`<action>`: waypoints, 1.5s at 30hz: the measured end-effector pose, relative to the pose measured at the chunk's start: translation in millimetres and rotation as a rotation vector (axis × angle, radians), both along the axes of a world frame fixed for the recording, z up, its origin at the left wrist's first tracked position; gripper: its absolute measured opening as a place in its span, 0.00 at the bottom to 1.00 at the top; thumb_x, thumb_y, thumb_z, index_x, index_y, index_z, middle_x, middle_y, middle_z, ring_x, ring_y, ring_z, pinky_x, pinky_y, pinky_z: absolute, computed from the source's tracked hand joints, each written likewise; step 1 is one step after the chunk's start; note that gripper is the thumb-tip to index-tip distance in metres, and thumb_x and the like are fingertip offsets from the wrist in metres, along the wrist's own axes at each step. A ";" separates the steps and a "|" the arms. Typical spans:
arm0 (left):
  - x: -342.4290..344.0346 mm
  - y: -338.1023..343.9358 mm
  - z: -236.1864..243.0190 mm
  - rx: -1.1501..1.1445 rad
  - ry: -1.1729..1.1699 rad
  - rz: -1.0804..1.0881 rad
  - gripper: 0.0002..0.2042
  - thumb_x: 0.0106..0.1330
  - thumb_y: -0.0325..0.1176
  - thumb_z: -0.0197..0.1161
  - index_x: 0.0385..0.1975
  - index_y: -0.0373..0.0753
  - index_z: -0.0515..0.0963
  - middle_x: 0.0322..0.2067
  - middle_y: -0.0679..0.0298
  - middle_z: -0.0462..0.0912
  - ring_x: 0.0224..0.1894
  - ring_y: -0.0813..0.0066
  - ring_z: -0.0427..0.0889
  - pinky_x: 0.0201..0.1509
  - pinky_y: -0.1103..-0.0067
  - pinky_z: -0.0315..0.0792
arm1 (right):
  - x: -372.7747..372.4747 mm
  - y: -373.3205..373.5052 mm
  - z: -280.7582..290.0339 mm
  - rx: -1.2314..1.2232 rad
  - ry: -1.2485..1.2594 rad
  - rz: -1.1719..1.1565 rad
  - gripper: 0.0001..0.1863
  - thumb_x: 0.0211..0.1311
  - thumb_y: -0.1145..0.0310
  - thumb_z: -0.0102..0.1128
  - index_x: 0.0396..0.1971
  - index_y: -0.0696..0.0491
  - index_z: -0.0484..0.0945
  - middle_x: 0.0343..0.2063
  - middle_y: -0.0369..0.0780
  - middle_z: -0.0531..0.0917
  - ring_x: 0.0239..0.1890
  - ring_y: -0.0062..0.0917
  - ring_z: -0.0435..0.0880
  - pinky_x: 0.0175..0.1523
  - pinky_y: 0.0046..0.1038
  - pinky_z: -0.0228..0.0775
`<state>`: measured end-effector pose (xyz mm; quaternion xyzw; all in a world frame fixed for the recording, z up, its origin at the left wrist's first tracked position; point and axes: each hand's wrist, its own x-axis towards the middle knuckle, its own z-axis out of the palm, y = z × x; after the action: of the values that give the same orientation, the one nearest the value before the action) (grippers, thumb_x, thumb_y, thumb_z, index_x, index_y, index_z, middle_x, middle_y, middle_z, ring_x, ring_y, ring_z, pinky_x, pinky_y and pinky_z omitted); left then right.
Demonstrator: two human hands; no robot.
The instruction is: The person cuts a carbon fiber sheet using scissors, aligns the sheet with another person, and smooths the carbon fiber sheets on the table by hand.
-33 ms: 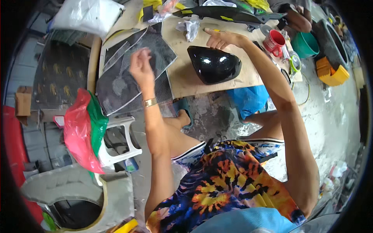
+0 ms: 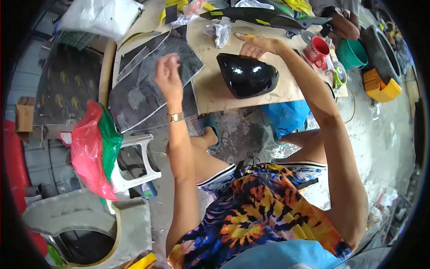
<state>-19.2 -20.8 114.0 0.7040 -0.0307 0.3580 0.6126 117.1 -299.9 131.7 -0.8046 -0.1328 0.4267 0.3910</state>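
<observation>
A glossy black curved shell, shaped like a car mirror cover [image 2: 247, 77], rests on the wooden table near its front edge. At its far edge is my right hand [image 2: 260, 46], thumb stretched out to the left and fingers bent down against the rim; it does not wrap round the shell. My left hand [image 2: 168, 77], with a gold band on the wrist, hovers over dark woven sheets [image 2: 142, 92] with pale edges. Its fingers are loosely curled and apart, slightly blurred, with nothing visible in them.
Beyond the shell lie a crumpled white cloth [image 2: 218, 34] and a long dark panel [image 2: 257, 16]. A red mug [image 2: 316, 50] and green tape roll [image 2: 340, 75] stand at right. A white stool [image 2: 136, 161] carries a red bag [image 2: 92, 150]. Another person's arm [image 2: 342, 28] shows far right.
My left hand has shifted slightly right over the woven sheets. My right fingers have come down a little toward the shell's far rim. The shell looks nearly unmoved.
</observation>
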 end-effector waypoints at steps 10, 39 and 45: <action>-14.1 21.5 7.4 0.325 -0.017 0.062 0.07 0.65 0.30 0.58 0.36 0.33 0.78 0.34 0.64 0.80 0.32 0.78 0.78 0.36 0.83 0.70 | 7.1 23.0 -6.3 0.061 0.388 0.178 0.45 0.59 0.27 0.27 0.28 0.58 0.78 0.15 0.29 0.73 0.15 0.12 0.67 0.21 0.16 0.57; -24.8 41.1 9.3 0.419 0.045 0.158 0.17 0.61 0.37 0.61 0.46 0.36 0.69 0.36 0.53 0.78 0.37 0.53 0.79 0.37 0.69 0.74 | 8.5 17.7 -47.7 0.221 0.638 0.256 0.59 0.44 0.21 0.43 0.56 0.66 0.64 0.51 0.46 0.76 0.52 0.28 0.75 0.57 0.26 0.64; -22.9 40.8 9.7 0.428 0.045 0.148 0.17 0.61 0.37 0.61 0.46 0.36 0.69 0.34 0.53 0.76 0.36 0.52 0.78 0.36 0.68 0.73 | 9.0 15.5 -53.5 0.224 0.603 0.284 0.60 0.41 0.19 0.43 0.54 0.66 0.66 0.47 0.46 0.78 0.48 0.27 0.77 0.53 0.24 0.67</action>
<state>-42.1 20.0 123.7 0.8261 -0.0403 0.3714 0.4219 126.1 -284.4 78.1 -0.5683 -0.1680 0.6779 0.4351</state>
